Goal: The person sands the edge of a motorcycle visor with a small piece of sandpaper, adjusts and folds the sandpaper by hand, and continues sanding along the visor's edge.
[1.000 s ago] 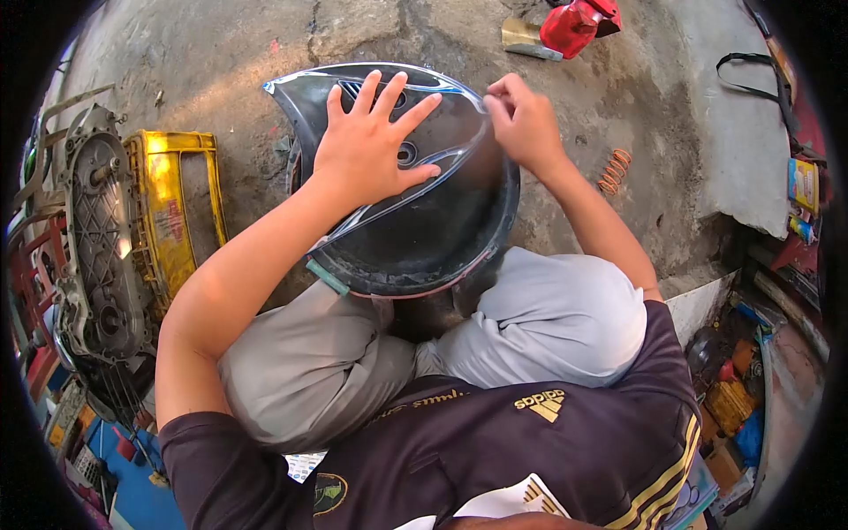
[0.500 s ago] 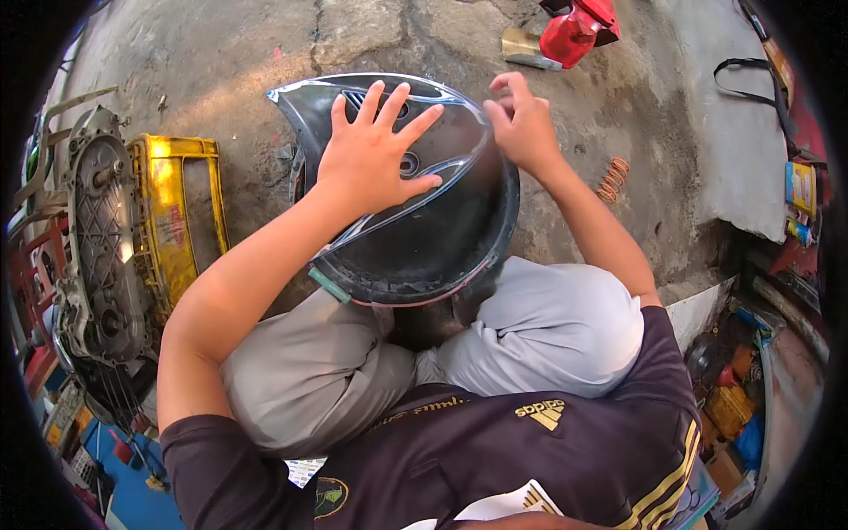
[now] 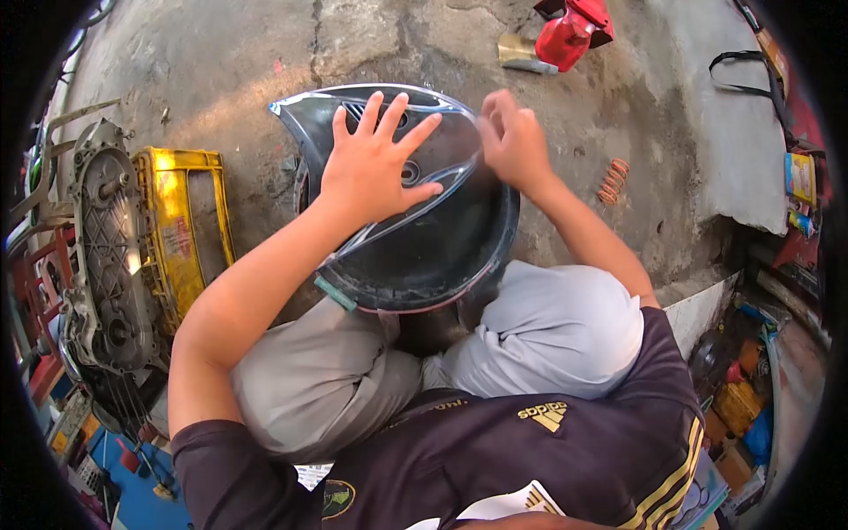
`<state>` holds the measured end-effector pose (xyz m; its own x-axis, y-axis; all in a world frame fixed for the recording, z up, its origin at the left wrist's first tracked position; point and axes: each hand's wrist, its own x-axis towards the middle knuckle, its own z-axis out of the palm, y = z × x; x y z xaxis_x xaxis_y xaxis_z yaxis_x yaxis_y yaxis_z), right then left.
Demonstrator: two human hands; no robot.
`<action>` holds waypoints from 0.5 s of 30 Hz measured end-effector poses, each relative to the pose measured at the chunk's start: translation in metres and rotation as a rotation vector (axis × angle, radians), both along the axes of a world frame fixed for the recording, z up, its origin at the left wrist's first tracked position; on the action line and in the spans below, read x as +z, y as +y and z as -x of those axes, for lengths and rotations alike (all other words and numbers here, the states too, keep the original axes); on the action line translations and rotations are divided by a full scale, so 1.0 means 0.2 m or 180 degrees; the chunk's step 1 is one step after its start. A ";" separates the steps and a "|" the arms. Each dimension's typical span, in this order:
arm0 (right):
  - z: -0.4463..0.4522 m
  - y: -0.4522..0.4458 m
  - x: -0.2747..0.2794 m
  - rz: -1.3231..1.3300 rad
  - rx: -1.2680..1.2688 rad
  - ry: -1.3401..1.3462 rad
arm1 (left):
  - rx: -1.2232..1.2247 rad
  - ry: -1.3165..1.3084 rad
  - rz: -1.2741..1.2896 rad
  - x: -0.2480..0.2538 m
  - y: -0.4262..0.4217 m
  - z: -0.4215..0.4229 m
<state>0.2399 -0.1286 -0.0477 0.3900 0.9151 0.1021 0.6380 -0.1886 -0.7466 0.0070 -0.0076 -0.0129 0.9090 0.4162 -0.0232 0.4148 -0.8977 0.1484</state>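
A dark, pointed panel (image 3: pixel 446 141) with shiny blue-white edging lies across a round black basin (image 3: pixel 424 265) between my knees. My left hand (image 3: pixel 375 163) rests flat on the panel with its fingers spread. At the panel's rounded right end is my right hand (image 3: pixel 511 141), its fingers bent together at the edge and partly blurred; whatever it pinches is hidden. A green piece (image 3: pixel 336 293) sits on the basin's lower left rim.
To the left stand a yellow crate (image 3: pixel 181 238) and a metal engine casing (image 3: pixel 110 247). An orange coil spring (image 3: pixel 613 181) lies on the concrete floor at right, and a red part (image 3: pixel 574 35) lies beyond. Assorted parts (image 3: pixel 738 402) fill the lower right.
The panel and basin appear slightly lower in view. My right hand has shifted a little left and down along the panel's edge, its fingers closer together. My left hand stays spread on the panel.
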 end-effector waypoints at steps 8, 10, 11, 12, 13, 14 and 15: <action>0.01 -0.01 -0.02 -0.0372 -0.0001 -0.0423 | -0.0007 0.0019 -0.0042 -0.01 0.00 0.00; 0.08 -0.04 -0.01 -0.0590 0.0407 -0.0769 | -0.0041 -0.0060 -0.0032 0.00 0.02 0.00; 0.05 -0.02 0.01 -0.0339 0.0157 -0.0436 | -0.0048 -0.0064 -0.0036 -0.01 0.02 0.00; 0.03 0.00 0.01 -0.0315 0.0159 -0.0417 | -0.0061 -0.0067 -0.0022 -0.01 0.01 0.01; 0.01 0.01 0.02 -0.0119 -0.0057 -0.0237 | -0.0035 -0.0031 -0.0003 -0.01 0.00 0.00; -0.01 0.02 0.02 0.0049 -0.0283 -0.0078 | -0.0042 -0.0038 0.0016 -0.01 -0.01 0.01; 0.03 -0.02 -0.03 -0.0404 -0.0082 -0.0519 | -0.0046 -0.0045 -0.0013 -0.01 0.00 0.00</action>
<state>0.2346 -0.1322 -0.0527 0.3819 0.8808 0.2798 0.7486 -0.1173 -0.6526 0.0065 -0.0079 -0.0152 0.9151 0.4031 -0.0085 0.3997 -0.9042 0.1506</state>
